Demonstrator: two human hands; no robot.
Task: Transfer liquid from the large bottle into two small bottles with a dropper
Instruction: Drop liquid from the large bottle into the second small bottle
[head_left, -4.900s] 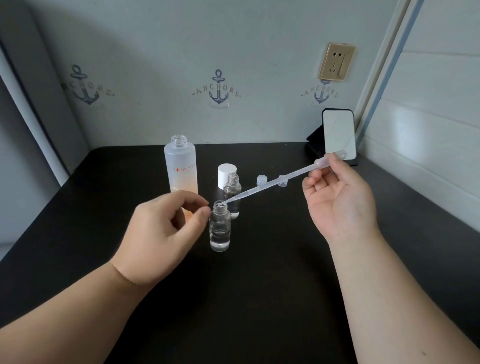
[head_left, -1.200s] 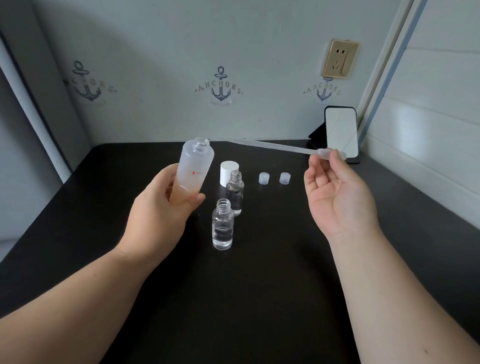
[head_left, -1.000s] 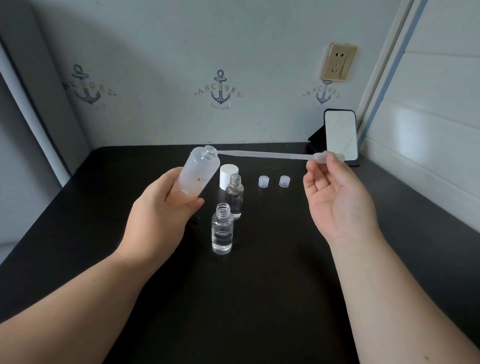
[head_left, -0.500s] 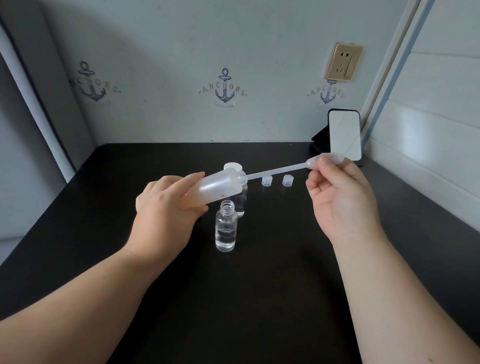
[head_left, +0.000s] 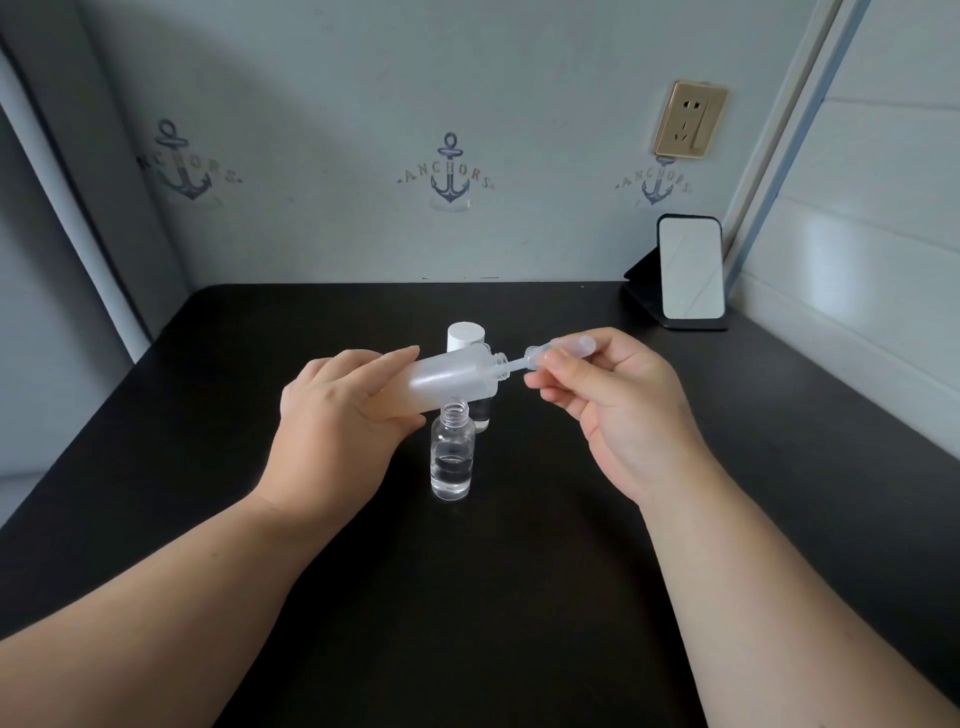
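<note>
Tipped nearly flat since half a second ago, the large frosted bottle now takes most of the dropper into its neck.

Left hand wraps its grip round the bottle's lower body, above the worktop and the nearer small bottle; right hand pinches the soft bulb. Light, smooth plastic, likely slippery: hold mid-body, squeeze gently. A white cap stands behind; the second small bottle is mostly hidden.

- My big bottle: frosted, matt plastic.
- My dropper: soft translucent plastic.
- Small bottle: clear and glossy.
- Table: black, smooth, matt.
- Cap: white, smooth.
- Socket: brushed gold sheen.
</note>
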